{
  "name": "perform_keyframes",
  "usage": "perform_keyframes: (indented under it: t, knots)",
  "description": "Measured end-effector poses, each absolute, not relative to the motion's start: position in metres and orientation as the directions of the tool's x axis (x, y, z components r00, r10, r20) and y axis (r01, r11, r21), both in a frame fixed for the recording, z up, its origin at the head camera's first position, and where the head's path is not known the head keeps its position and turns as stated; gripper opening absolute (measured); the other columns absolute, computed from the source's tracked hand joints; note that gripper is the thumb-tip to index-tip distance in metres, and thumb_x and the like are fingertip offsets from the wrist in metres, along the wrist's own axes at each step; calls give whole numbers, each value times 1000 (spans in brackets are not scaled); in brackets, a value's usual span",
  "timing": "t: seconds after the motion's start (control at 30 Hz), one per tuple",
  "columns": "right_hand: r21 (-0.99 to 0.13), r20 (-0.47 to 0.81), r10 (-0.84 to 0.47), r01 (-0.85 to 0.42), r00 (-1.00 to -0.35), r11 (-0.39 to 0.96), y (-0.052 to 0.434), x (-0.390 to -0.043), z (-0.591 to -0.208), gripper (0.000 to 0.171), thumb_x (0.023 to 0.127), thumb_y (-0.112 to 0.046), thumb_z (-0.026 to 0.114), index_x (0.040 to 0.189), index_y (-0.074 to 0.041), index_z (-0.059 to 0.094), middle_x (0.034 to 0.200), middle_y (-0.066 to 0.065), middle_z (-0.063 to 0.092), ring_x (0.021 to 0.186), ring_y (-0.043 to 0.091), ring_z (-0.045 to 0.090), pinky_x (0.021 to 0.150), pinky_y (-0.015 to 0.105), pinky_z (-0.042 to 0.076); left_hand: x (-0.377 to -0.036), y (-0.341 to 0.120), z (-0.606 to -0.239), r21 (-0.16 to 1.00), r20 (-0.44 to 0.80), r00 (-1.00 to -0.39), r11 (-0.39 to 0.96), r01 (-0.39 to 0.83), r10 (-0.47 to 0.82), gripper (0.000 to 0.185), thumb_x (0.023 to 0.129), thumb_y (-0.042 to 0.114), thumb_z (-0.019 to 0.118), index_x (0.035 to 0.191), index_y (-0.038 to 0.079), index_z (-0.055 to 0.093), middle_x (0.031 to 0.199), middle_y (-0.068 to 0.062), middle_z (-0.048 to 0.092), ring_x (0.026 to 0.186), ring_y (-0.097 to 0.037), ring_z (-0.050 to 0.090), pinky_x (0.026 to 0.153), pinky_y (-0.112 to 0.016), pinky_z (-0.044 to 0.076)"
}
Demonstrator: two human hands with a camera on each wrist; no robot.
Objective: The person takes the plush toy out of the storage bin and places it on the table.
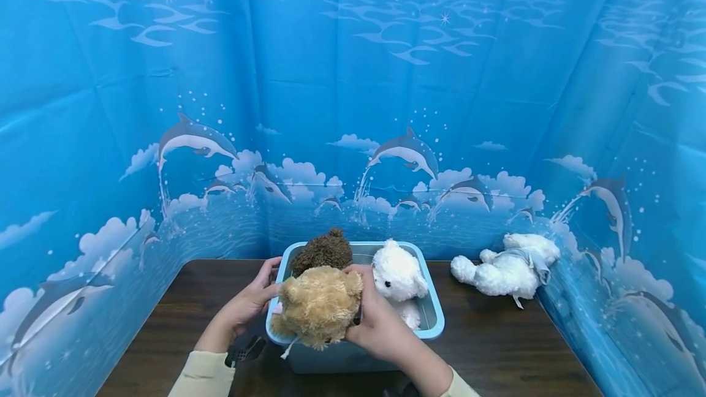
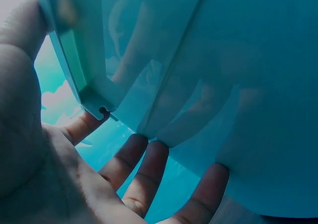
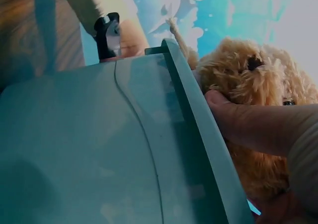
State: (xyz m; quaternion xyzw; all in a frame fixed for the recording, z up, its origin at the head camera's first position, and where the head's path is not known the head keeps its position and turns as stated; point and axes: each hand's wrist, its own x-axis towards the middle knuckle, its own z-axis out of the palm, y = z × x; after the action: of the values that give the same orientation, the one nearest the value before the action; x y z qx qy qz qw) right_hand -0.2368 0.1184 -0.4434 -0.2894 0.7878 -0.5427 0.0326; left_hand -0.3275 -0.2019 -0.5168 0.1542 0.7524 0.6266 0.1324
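Observation:
Over the front left part of a light blue plastic bin [image 1: 436,317] is a tan teddy bear [image 1: 320,305]. My right hand [image 1: 380,317] grips the bear at its side; in the right wrist view the thumb [image 3: 258,127] presses into the fur close beside the rim. At the bin's left side, my left hand [image 1: 254,299] holds the edge, thumb at the rim and fingertips [image 2: 154,157] against the outer wall. Inside the bin are a dark brown plush toy [image 1: 325,250] at the back left and a white plush bear [image 1: 398,271] at the right.
Another white plush bear [image 1: 507,268], with a grey-blue cloth around it, lies on its side at the right of the dark wooden table [image 1: 485,348]. A blue dolphin-print curtain [image 1: 342,109] encloses the table's back and sides.

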Motion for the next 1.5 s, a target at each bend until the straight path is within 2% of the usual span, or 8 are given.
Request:
perform_keyframes:
  t: [0.13,0.4,0.6,0.77,0.9,1.17,1.37,1.5]
  knots:
    - [-863,268,-454,-421,-850,278,118,-238,-442,108,81,3,92,165,-31,33,154,-3,55,142,24,58,113,45,52,-327,-201,-516,985,-21,-922,165,47,387,73,110,41,61,167,28,18,163,-18,29,149,-44,33,116,-69,43]
    - [-824,310,-476,-482,-823,297,120,-242,-439,72,80,-12,96,138,-43,65,135,-17,64,130,13,58,116,43,48,-327,-202,-513,983,-20,-926,174,50,377,68,111,37,59,166,31,20,160,-18,33,146,-41,34,115,-68,43]
    - [-755,360,-517,-568,-777,328,121,-241,-438,73,81,-16,98,140,-41,62,139,-17,65,131,14,52,113,44,47,-327,-203,-513,983,-9,-921,170,63,390,65,112,35,56,166,27,20,160,-18,31,145,-42,34,114,-67,44]
    - [-826,301,-507,-486,-808,284,122,-239,-438,74,81,-14,98,139,-41,61,148,-13,59,139,18,51,116,49,46,-327,-204,-513,983,-13,-921,172,58,389,65,113,32,55,166,27,19,160,-19,31,145,-42,34,113,-68,44]
    - [-888,309,-523,-438,-795,141,125,-239,-441,71,81,-6,95,137,-30,59,163,-2,52,152,27,49,121,47,43,-327,-204,-513,984,-14,-920,168,57,391,66,112,34,57,166,28,20,160,-19,32,145,-42,35,113,-66,45]
    - [-908,358,-570,-417,-739,-29,126,-236,-445,72,89,0,87,146,-22,50,147,6,59,136,23,60,111,39,53,-327,-205,-513,984,3,-918,161,73,396,67,113,31,56,167,24,18,159,-21,31,142,-41,36,104,-45,47]
    - [-733,509,-545,-668,-666,132,122,-234,-449,82,88,-16,92,153,-24,42,156,8,44,142,24,44,115,47,48,-328,-204,-514,982,-15,-920,177,59,391,66,113,31,56,167,23,19,159,-21,32,143,-40,37,105,-43,46]
    - [-685,476,-542,-678,-693,266,117,-233,-448,99,83,-20,97,163,-32,39,168,2,41,154,22,42,123,53,44,-327,-203,-514,982,-8,-918,176,67,397,67,113,30,56,168,22,17,160,-21,30,142,-39,37,105,-41,46]
